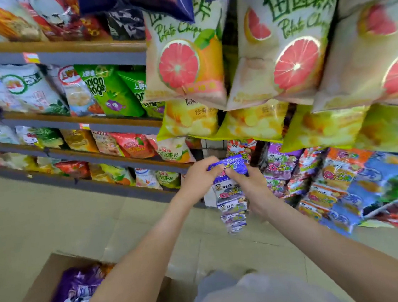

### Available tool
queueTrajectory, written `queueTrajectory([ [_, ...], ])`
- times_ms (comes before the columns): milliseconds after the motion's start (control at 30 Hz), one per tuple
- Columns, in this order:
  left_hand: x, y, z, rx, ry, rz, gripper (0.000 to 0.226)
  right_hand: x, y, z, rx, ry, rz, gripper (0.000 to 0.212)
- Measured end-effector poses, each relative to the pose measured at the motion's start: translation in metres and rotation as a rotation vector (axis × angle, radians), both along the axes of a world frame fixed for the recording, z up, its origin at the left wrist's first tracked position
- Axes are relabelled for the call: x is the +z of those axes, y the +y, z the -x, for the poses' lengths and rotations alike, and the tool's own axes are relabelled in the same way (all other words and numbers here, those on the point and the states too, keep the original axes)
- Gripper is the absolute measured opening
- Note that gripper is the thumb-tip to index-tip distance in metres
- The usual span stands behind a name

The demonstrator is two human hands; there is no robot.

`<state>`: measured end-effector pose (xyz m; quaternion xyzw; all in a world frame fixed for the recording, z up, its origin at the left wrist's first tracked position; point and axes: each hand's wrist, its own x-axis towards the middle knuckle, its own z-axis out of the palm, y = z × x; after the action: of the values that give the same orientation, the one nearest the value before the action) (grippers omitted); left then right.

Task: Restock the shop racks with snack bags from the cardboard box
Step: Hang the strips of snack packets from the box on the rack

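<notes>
- Centre of frame: the left hand and right hand both pinch the top packet of a linked strip of purple foil snack packets, fingers curled on its upper edge.
- The strip's long axis is vertical; it hangs free below the grip.
- Matching purple packets on the rack hang just right of the strip, nearer the right hand.
- The brown cardboard box, lower left, holds more purple bags.

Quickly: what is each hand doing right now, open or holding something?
Left hand: closed, holding the top of the purple snack-packet strip.
Right hand: closed, pinching the same strip's top packet.
</notes>
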<state>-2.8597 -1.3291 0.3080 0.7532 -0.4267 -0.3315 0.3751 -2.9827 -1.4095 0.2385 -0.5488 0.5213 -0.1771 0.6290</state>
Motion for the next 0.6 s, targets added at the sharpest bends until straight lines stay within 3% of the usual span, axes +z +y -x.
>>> queueTrajectory([
  [67, -0.006, -0.011, 0.005, -0.021, -0.042, -0.027, 0.022, -0.027, -0.015, 0.002, -0.035, 0.11, 0.077, 0.087],
  [100, -0.01, -0.016, 0.007, -0.029, -0.065, -0.026, 0.021, -0.007, -0.011, 0.003, -0.073, 0.166, 0.102, 0.087],
  [167, -0.017, -0.027, 0.011, -0.04, -0.088, 0.007, 0.021, 0.012, -0.01, 0.004, -0.196, 0.214, 0.122, 0.071],
  [267, -0.028, -0.042, 0.014, -0.015, -0.07, 0.044, 0.02, 0.019, -0.018, 0.001, -0.275, 0.1, 0.12, 0.041],
  [400, -0.041, -0.059, 0.008, 0.111, 0.081, 0.074, 0.025, 0.013, -0.031, -0.008, -0.288, -0.083, 0.077, 0.021],
  [500, -0.053, -0.069, 0.003, 0.2, 0.23, 0.091, 0.035, 0.004, -0.037, -0.017, -0.354, -0.153, 0.057, 0.021],
  [600, -0.067, -0.078, -0.002, 0.216, 0.317, 0.119, 0.021, -0.008, -0.04, -0.023, -0.404, -0.262, 0.009, 0.012],
])
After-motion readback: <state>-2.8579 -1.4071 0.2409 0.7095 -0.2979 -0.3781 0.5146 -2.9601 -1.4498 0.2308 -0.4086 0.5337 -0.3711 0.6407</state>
